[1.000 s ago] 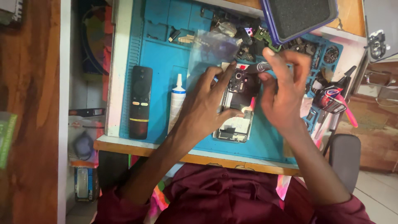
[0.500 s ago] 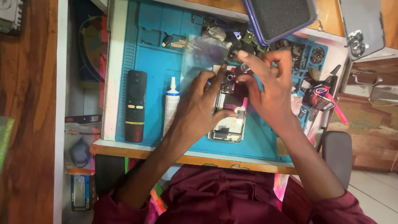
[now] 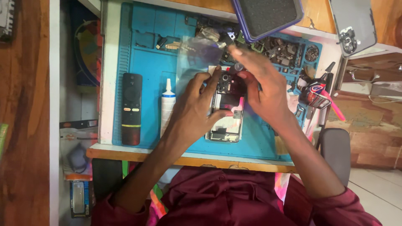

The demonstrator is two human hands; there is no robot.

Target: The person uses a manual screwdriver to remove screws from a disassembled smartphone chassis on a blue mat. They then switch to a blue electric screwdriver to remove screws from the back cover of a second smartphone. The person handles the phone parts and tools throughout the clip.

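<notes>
An opened phone with its insides showing lies on a blue work mat. My left hand rests on the phone's left edge, thumb and fingers pressing it down. My right hand is over the phone's top end and pinches a small grey-tipped tool between thumb and fingers. The tool's lower end is hidden behind my fingers. A clear plastic sheet lies just beyond my left hand.
A black remote and a white glue bottle lie left of the phone. Small parts fill the mat's far trays. A purple-rimmed tray, a grey phone back cover and pink-handled tools sit to the right.
The view has shifted slightly. My right hand has moved a little along the phone's top end. My left hand stays pressed on the phone.
</notes>
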